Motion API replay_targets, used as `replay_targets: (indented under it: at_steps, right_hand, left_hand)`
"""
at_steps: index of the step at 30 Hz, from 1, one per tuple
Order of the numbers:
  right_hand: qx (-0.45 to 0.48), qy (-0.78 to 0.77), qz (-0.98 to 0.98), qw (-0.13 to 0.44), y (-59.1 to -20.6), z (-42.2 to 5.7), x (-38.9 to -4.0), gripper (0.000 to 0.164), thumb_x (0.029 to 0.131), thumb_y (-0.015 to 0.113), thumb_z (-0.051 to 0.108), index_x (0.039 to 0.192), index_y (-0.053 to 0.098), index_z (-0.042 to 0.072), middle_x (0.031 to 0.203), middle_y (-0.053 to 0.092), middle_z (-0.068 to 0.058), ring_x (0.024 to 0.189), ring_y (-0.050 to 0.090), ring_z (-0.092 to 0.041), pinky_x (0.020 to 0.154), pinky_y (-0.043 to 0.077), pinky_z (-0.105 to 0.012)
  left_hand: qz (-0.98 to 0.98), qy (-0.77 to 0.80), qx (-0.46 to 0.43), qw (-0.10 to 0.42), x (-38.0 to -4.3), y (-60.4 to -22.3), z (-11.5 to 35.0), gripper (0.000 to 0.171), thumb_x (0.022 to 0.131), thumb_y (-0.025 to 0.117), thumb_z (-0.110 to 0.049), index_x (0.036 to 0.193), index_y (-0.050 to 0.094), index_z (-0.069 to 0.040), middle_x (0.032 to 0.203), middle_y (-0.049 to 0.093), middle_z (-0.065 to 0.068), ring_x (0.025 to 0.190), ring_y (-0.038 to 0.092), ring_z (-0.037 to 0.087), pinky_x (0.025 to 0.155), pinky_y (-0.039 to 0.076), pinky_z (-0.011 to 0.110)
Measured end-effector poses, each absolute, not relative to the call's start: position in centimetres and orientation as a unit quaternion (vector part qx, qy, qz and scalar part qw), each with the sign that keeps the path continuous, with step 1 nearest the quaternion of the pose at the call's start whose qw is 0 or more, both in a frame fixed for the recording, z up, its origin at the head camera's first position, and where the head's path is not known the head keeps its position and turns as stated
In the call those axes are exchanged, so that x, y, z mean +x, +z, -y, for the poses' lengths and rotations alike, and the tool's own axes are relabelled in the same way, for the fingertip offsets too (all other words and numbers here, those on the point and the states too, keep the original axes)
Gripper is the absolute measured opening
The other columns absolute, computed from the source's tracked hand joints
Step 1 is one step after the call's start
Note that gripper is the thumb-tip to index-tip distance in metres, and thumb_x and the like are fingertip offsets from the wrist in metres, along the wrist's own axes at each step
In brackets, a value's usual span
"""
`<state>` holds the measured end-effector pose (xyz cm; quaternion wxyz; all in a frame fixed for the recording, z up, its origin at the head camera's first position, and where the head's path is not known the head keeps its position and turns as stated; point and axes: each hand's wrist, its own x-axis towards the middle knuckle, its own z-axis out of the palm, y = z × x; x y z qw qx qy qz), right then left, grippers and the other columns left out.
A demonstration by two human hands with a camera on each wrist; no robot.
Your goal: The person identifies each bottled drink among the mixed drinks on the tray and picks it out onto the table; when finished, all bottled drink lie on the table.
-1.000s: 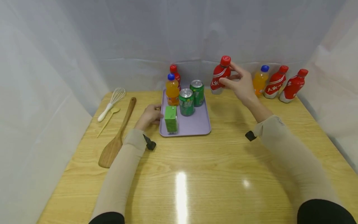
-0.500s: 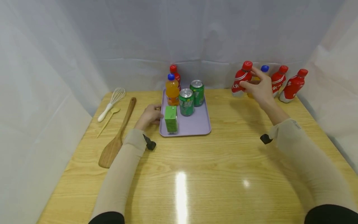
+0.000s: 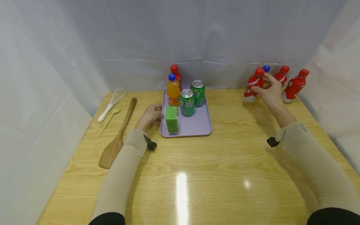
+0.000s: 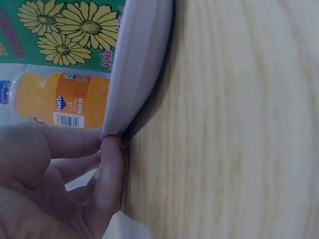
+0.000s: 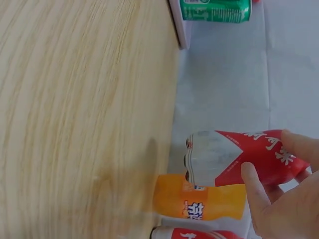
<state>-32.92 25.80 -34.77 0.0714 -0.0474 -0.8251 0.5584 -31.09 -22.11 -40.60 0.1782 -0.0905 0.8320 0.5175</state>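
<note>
My left hand (image 3: 150, 118) pinches the left rim of a lilac tray (image 3: 195, 128) between thumb and fingers, as the left wrist view shows. On the tray stand a green juice carton (image 3: 172, 120), two green soda cans (image 3: 187, 103), an orange Fanta bottle (image 4: 82, 99) and, behind it, a red-capped bottle (image 3: 175, 73). At the back right, my right hand (image 3: 272, 93) grips a red-labelled drink bottle (image 5: 224, 157) around its upper part. Its base is close over the table, in front of another orange bottle (image 5: 199, 201).
Two more red-labelled bottles stand at the back right, the outer bottle (image 3: 294, 86) nearest the table's edge. Left of the tray lie a wooden spatula (image 3: 112, 150), a whisk (image 3: 111, 104) and a yellow spoon (image 3: 108, 123). A white curtain (image 3: 140, 37) hangs behind the table.
My right hand has carried the red-labelled bottle rightward and lower, from near the tray to the bottles at the back right. My left hand and the tray have stayed in place.
</note>
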Motion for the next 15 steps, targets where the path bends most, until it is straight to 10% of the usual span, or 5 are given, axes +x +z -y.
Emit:
replay_targets:
  at_steps: [5,15]
  right_hand:
    - [-0.076,0.553,0.828,0.057,-35.1,-26.7,-32.9,0.079,0.1,0.071,0.029,0.167,0.03,0.03,0.172,0.032,-0.012,0.142,0.049,-0.031,0.075,0.058,-0.007]
    - [-0.11,0.546,0.828,0.063,-35.8,-28.0,-33.0,0.081,0.098,0.072,0.033,0.167,0.03,0.026,0.162,0.039,-0.014,0.137,0.051,-0.027,0.075,0.059,-0.008]
  left_hand:
    - [-0.831,0.518,-0.093,0.179,-31.2,-40.7,22.1,0.072,0.099,0.056,0.003,0.166,0.031,-0.008,0.14,0.062,0.029,0.119,0.067,0.034,0.094,0.066,0.037]
    - [-0.829,0.522,-0.095,0.178,-31.2,-40.7,22.1,0.071,0.099,0.056,0.004,0.165,0.033,-0.007,0.141,0.061,0.029,0.122,0.066,0.036,0.095,0.065,0.038]
